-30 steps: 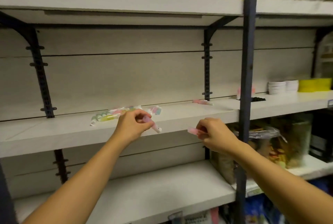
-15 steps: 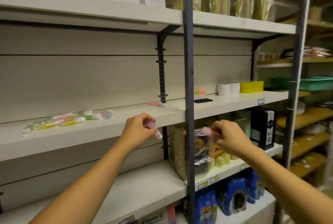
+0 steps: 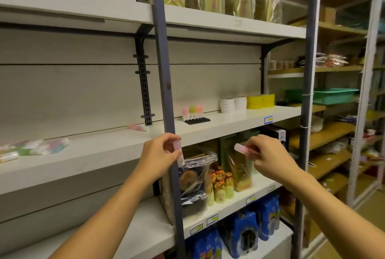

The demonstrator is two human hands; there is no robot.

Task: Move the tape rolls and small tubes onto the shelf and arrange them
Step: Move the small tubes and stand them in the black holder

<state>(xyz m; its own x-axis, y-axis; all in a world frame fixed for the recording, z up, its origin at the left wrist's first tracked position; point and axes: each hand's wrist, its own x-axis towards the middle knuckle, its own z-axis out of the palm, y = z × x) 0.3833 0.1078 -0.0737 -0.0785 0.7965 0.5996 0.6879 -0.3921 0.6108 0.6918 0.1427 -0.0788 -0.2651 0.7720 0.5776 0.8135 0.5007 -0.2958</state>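
Each hand carries one small pink tube in front of the shelf (image 3: 108, 154). The left hand (image 3: 158, 154) pinches its tube (image 3: 178, 152) between thumb and curled fingers, cap end down, just before the dark upright post (image 3: 164, 92). The right hand (image 3: 264, 154) pinches a second tube (image 3: 242, 148) held roughly level, to the right of the post.

This looks like the carry step, with placing not yet done. The likely target is the standing tubes (image 3: 192, 111) at the far side of the shelf, behind a black mat (image 3: 196, 121). The next move calls for reaching past the post and setting each tube upright beside them without knocking the row over.

More tubes lie loose at the left (image 3: 35, 149) and one near the bracket (image 3: 137, 127). White (image 3: 233, 104) and yellow tape rolls (image 3: 260, 101) sit far right. It is a stockroom: boxes above, packaged food below, more racks to the right.
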